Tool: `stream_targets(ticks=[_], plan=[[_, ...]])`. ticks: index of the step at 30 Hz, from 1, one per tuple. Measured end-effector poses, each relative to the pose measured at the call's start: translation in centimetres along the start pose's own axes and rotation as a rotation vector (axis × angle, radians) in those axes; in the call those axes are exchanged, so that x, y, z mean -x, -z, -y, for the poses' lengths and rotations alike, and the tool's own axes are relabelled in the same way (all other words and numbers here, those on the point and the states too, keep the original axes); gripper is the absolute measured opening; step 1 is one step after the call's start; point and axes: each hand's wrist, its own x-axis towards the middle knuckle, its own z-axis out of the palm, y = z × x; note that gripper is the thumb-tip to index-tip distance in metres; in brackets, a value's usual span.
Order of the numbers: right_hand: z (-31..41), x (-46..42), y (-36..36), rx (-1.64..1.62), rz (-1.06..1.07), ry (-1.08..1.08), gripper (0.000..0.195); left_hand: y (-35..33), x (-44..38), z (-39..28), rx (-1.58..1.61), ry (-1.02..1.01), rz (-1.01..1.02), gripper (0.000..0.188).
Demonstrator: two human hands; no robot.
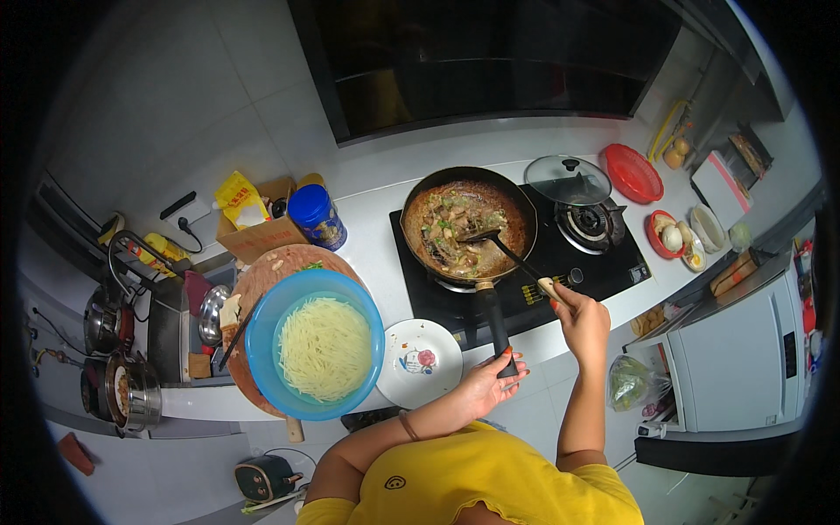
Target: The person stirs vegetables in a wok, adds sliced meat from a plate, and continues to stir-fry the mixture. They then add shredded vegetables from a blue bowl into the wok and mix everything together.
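A dark frying pan (527, 226) sits on the left burner, with meat pieces and chopped greens (453, 226) in a brown sauce. My left hand (489, 387) holds the end of its black handle (493, 321), thumb on top and fingers loosely beneath. In my right hand (581, 321) is the wooden grip of a black spatula (515, 257), its blade down in the food. Left of my left hand lies a white plate (400, 377) with a flower print and a few food scraps. Beside that, a blue plastic basin (259, 357) contains shredded potato (325, 351) in water.
The basin stands on a round wooden board (262, 279) beside chopsticks (239, 331). A glass lid (558, 180) rests over the back of the right burner (590, 223). Red baskets (631, 172) and small bowls (707, 226) line the right counter. A range hood (485, 65) overhangs the stove.
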Motion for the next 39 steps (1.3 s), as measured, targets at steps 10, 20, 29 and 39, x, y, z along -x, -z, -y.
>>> stream_targets(ticks=[10,20,29,39], plan=[[-0.7,1.9,-2.7,-0.127,-0.093,-0.017,0.028,0.4,0.6,0.0,-0.13,-0.206,-0.111,0.034],[-0.6,2.5,-4.6,-0.055,0.016,0.055,0.036,0.0,4.4,-2.9,-0.161,-0.466,-0.05,0.054],[9.4,5.2,-0.7,-0.374,-0.091,0.314,0.032,2.8,12.4,-7.3,-0.312,-0.756,-0.173,0.04],[20.2,7.5,-12.8,-0.564,0.782,0.674,0.044,11.6,19.8,-12.0,-0.122,-0.774,-0.533,0.038]])
